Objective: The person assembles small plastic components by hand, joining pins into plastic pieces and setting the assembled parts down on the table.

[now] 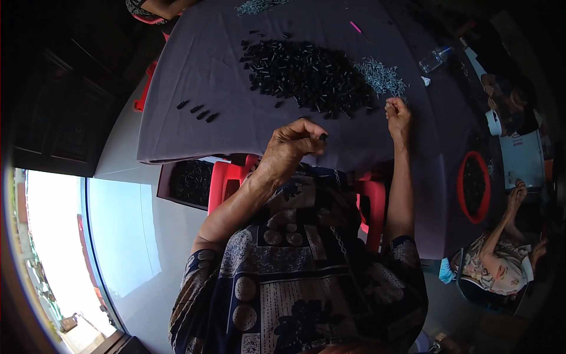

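Observation:
My left hand (pixel 293 145) is raised over the near edge of the table, thumb and forefinger pinched on a small black plastic piece (pixel 323 136). My right hand (pixel 398 120) is at the near side of a pile of small silvery screws (pixel 380 75). Its fingers are curled together, and whatever they hold is too small to make out. A wide heap of small black plastic pieces (pixel 306 74) lies beyond both hands, touching the screws. Several black pieces (pixel 201 114) lie apart in a slanting row on the left.
A purple-grey cloth (pixel 224 138) covers the table. Far off lie more screws (pixel 259 6) and a pink stick (pixel 355 27). A clear bottle (pixel 435 59) lies at right. A red basin (pixel 460 187) and a box of black pieces (pixel 187 182) stand lower. Other people sit around.

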The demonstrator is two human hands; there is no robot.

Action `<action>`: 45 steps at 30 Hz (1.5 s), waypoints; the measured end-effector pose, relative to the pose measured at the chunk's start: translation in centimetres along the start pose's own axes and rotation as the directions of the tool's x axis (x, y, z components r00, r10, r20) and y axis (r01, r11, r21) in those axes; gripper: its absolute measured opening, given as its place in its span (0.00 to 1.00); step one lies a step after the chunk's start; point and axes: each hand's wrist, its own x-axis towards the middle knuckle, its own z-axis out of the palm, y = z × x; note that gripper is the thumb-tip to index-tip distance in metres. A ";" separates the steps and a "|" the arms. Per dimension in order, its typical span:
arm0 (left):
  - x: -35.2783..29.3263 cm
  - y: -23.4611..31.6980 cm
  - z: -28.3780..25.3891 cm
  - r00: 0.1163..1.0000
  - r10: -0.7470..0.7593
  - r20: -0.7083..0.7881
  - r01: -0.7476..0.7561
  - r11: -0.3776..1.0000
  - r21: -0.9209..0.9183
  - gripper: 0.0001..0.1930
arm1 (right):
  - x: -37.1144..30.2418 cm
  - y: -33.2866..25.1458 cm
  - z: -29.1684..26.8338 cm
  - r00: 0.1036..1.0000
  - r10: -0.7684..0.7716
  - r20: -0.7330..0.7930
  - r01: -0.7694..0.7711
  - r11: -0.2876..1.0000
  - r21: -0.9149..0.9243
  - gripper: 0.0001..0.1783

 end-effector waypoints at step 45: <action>-4.4 3.2 -1.1 0.992 0.092 0.086 -0.108 0.972 0.208 0.05 | -10.1 -14.3 6.6 0.834 -0.412 0.368 0.317 0.903 0.291 0.04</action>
